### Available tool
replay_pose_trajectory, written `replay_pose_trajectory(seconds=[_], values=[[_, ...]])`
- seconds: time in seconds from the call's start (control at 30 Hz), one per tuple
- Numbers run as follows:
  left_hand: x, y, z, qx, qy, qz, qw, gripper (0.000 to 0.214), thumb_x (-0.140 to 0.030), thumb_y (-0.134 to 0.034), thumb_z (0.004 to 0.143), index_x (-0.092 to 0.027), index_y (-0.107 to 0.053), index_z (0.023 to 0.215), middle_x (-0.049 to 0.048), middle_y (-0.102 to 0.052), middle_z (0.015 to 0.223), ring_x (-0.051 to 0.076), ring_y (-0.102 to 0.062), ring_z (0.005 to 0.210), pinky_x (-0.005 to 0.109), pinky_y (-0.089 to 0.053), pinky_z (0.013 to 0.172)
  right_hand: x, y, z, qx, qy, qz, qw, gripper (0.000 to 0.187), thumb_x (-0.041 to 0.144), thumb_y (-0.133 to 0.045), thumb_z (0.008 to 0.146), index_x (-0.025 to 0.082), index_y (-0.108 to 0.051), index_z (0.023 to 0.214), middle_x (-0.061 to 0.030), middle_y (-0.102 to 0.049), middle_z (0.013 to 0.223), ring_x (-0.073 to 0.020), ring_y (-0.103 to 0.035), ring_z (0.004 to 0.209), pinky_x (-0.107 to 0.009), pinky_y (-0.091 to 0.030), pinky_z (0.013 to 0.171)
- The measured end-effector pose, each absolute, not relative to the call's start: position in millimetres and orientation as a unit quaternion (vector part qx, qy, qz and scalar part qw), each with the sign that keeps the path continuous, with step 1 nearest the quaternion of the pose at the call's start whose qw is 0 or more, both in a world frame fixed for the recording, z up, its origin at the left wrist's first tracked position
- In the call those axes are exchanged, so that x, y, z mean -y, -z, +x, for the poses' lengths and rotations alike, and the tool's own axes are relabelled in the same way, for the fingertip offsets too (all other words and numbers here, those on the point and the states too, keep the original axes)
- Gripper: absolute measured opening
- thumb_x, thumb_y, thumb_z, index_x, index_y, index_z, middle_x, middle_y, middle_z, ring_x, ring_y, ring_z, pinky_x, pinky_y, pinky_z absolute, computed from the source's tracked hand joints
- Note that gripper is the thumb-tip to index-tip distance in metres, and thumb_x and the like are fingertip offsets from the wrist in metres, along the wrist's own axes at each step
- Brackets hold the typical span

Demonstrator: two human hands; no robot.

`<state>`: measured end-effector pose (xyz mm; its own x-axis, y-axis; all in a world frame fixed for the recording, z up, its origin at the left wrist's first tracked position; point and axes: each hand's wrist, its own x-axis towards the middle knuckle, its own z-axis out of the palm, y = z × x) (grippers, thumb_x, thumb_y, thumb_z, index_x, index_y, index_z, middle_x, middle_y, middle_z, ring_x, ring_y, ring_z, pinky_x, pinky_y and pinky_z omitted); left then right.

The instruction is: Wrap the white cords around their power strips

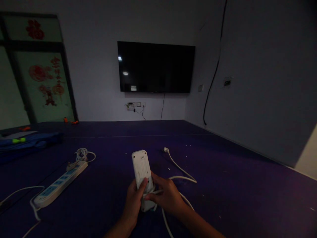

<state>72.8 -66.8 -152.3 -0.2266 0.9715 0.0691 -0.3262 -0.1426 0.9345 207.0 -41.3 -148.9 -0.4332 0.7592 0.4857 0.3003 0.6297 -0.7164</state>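
A white power strip (141, 165) is held tilted upward in front of me, its back with small screw holes facing me. My left hand (133, 200) is closed round its lower part, thumb lying across the back. A white power cord (182, 177) crosses the strip's lower part. My right hand (169, 195) pinches this cord against the strip, thumb and fingers closed. From there the cord loops out to the right over the purple surface and ends in a white plug (166, 150). Part of the strip's lower end is hidden by my hands and the cord.
Another white power strip (61, 183) with blue socket faces lies at left, a bundled white cord (82, 154) at its far end. Blue cloth (37, 140) lies farther left. Small white scraps dot the purple surface (111, 181). A television (156, 67) hangs on the far wall.
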Motion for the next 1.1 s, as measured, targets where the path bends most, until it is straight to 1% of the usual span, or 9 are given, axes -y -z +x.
replay_pose_trajectory(seconds=[0.13,0.23,0.3,0.4,0.5,0.7,0.83,1.0,1.1], values=[[64,154,72,-0.418,-0.651,0.364,0.518,0.038,-0.042,-0.074,0.057,-0.014,-0.069,0.081,0.0061,-0.071,0.077,0.022,-0.063,0.073,0.029,-0.047,0.067,37,143,219,0.827,-0.182,-0.336,0.413,0.061,0.047,-0.071,0.063,0.021,-0.057,0.116,-0.0067,-0.07,0.09,-0.0217,-0.065,0.076,-0.028,-0.049,0.066],[62,156,72,-0.414,-0.635,0.346,0.553,0.04,-0.045,-0.073,0.058,-0.013,-0.069,0.082,0.0068,-0.071,0.072,0.023,-0.064,0.069,0.031,-0.048,0.064,30,144,229,0.825,-0.123,-0.367,0.411,0.049,0.052,-0.065,0.067,0.018,-0.065,0.102,-0.0082,-0.07,0.081,-0.0206,-0.064,0.07,-0.028,-0.046,0.062],[62,156,72,-0.411,-0.619,0.336,0.579,0.044,-0.047,-0.071,0.058,-0.012,-0.068,0.085,0.0077,-0.071,0.07,0.024,-0.065,0.067,0.032,-0.048,0.062,25,146,233,0.83,-0.099,-0.37,0.406,0.044,0.055,-0.06,0.071,0.017,-0.068,0.093,-0.0078,-0.069,0.075,-0.019,-0.063,0.066,-0.027,-0.044,0.06],[66,154,74,-0.403,-0.597,0.317,0.617,0.052,-0.05,-0.071,0.058,-0.012,-0.066,0.093,0.0087,-0.071,0.071,0.024,-0.065,0.061,0.033,-0.048,0.059,21,149,236,0.849,-0.079,-0.333,0.403,0.051,0.062,-0.048,0.076,0.015,-0.068,0.081,-0.0076,-0.066,0.067,-0.017,-0.06,0.061,-0.026,-0.04,0.055],[72,150,76,-0.387,-0.585,0.298,0.648,0.058,-0.051,-0.07,0.059,-0.011,-0.064,0.101,0.0093,-0.072,0.072,0.024,-0.065,0.058,0.034,-0.048,0.057,21,148,234,0.86,-0.086,-0.297,0.406,0.059,0.067,-0.038,0.077,0.015,-0.066,0.076,-0.0061,-0.062,0.063,-0.0153,-0.057,0.058,-0.024,-0.037,0.052],[73,147,74,-0.345,-0.581,0.283,0.681,0.057,-0.052,-0.068,0.061,-0.011,-0.063,0.1,0.0096,-0.071,0.072,0.024,-0.066,0.062,0.032,-0.049,0.055,30,141,226,0.874,-0.129,-0.267,0.386,0.061,0.064,-0.027,0.083,0.016,-0.057,0.059,-0.003,-0.054,0.056,-0.0128,-0.051,0.054,-0.023,-0.033,0.05],[70,149,70,-0.331,-0.573,0.294,0.69,0.054,-0.051,-0.067,0.064,-0.01,-0.064,0.099,0.0091,-0.071,0.067,0.023,-0.066,0.06,0.03,-0.049,0.054,33,143,223,0.871,-0.147,-0.28,0.375,0.059,0.063,-0.026,0.084,0.017,-0.056,0.064,-0.0028,-0.055,0.059,-0.0131,-0.051,0.056,-0.023,-0.034,0.052],[68,153,68,-0.325,-0.562,0.278,0.708,0.056,-0.053,-0.064,0.066,-0.012,-0.062,0.104,0.0105,-0.071,0.076,0.024,-0.066,0.065,0.032,-0.05,0.058,33,145,221,0.869,-0.168,-0.279,0.373,0.052,0.058,-0.031,0.085,0.017,-0.06,0.071,-0.0043,-0.06,0.068,-0.0149,-0.055,0.063,-0.023,-0.039,0.057],[66,154,67,-0.327,-0.562,0.276,0.708,0.058,-0.053,-0.064,0.066,-0.011,-0.061,0.106,0.0108,-0.071,0.077,0.025,-0.067,0.069,0.034,-0.05,0.062,35,144,220,0.864,-0.196,-0.272,0.375,0.045,0.053,-0.036,0.086,0.018,-0.062,0.074,-0.0039,-0.062,0.071,-0.0155,-0.057,0.066,-0.024,-0.041,0.061]])
